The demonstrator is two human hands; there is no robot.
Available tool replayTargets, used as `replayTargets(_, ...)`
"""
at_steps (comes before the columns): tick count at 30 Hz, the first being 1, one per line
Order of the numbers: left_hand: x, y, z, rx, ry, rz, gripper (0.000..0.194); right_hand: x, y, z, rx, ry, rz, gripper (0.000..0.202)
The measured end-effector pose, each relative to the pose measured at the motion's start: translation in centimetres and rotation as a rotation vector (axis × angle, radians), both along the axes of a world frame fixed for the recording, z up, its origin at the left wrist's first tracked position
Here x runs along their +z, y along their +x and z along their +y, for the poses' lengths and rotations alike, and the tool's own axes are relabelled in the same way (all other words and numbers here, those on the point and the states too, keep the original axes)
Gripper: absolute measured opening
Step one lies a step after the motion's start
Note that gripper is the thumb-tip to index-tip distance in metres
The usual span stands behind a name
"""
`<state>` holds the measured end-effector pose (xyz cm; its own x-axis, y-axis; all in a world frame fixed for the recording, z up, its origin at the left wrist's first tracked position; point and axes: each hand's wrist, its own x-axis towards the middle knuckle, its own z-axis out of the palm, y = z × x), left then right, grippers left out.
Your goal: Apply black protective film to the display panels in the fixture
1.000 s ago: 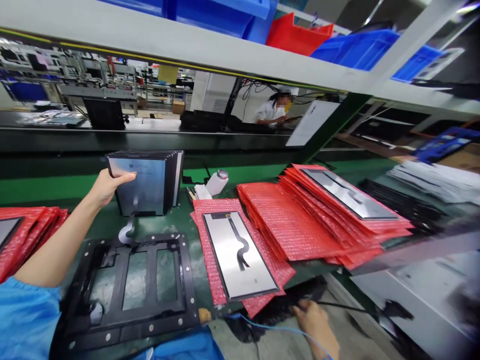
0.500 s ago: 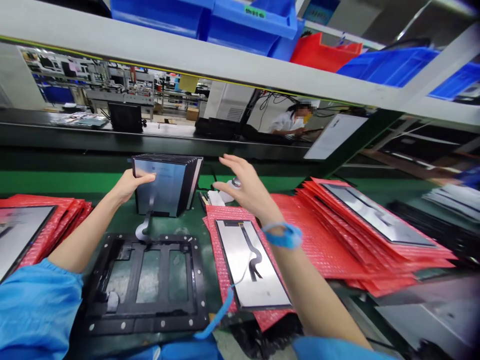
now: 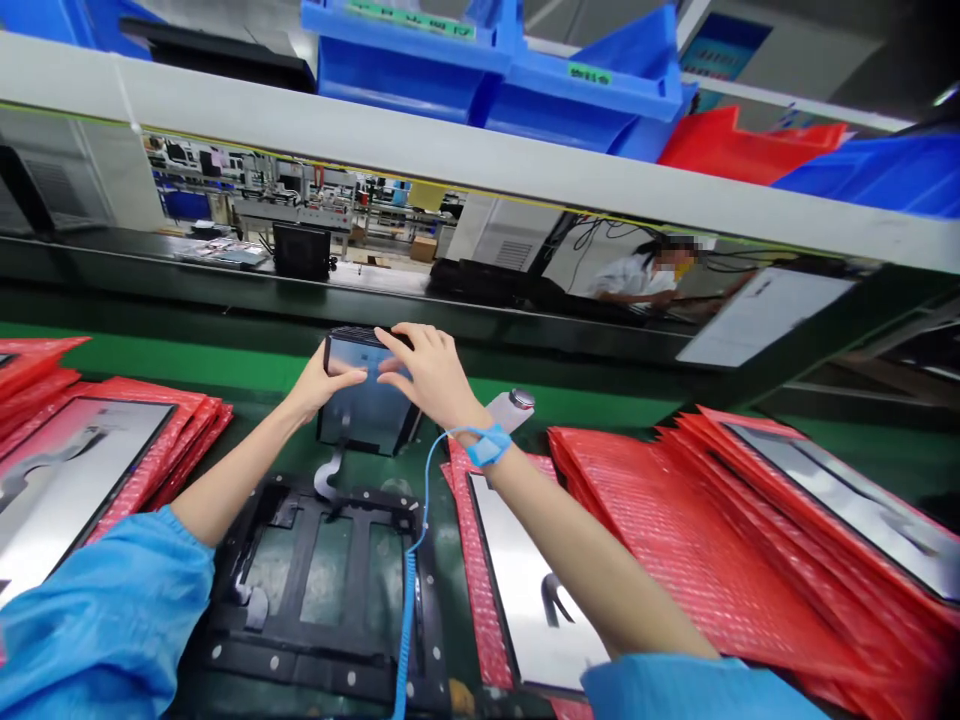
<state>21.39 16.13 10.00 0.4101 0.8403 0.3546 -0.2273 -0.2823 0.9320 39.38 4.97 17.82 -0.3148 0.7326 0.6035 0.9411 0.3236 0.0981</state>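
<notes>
Holding the stack of screens [image 3: 364,410]: left hand [image 3: 315,385], its fingers clasping the left side with the thumb across the front face, just as a second ago.
Right hand [image 3: 435,375]: low by the bench's near edge a second ago, raised in the air half a second ago; now at the stack's top right corner, fingers bent over it. Cannot tell whether they have closed on it.
Stack: upright toward the far edge of the bench [image 3: 450,550], a ribbon cable [image 3: 328,478] hanging to the black frame [image 3: 358,570] in front.
Wrist strap [image 3: 489,446]: light blue, on the right wrist; its cord [image 3: 407,610] now crosses the frame's right side, having earlier run over the loose screen [image 3: 517,570].
Loose screen: on a red bubble bag, now partly behind the right forearm.
Blue bins [image 3: 409,85]: green stickers [image 3: 590,73] with characters too blurred to read surely.
White sheet [image 3: 765,315]: one small dark mark, unreadable.
</notes>
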Motion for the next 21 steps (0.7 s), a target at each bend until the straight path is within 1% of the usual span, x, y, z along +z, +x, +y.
replayTargets(2,-0.2,0.7,-0.6,0.031,0.016,-0.051,0.079,-0.7,-0.9,-0.2,-0.006,0.041,0.006,0.061)
replayTargets(5,-0.3,1.2,-1.2,0.027,0.025,-0.086,0.079,-1.0,-1.6,-0.1,-0.046,0.089,0.063,0.052)
replayTargets(7,-0.4,1.0,-1.3,-0.014,0.024,-0.081,0.075,-0.7,-1.6,0.0,-0.077,0.105,0.075,0.04)
replayTargets(11,-0.7,0.2,-0.6,-0.085,0.011,-0.082,0.073,0.2,-1.4,0.0,-0.078,0.098,0.035,0.019)
replayTargets(14,-1.1,0.2,0.0,-0.132,-0.023,-0.109,0.074,0.4,-1.2,-0.4,-0.093,0.09,0.023,0.01)
replayTargets(16,-1.4,0.3,0.2,-0.147,-0.038,-0.127,0.074,0.3,-1.2,-0.8,-0.1,0.106,0.023,0.009)
replayTargets(18,-1.5,0.4,0.2,-0.135,-0.033,-0.151,0.07,-0.1,-1.3,-1.2,-0.101,0.139,0.027,0.012)
replayTargets(21,-1.6,0.6,-0.1,-0.111,-0.018,-0.177,0.065,-1.0,-1.4,-1.9,-0.119,0.181,0.045,0.019)
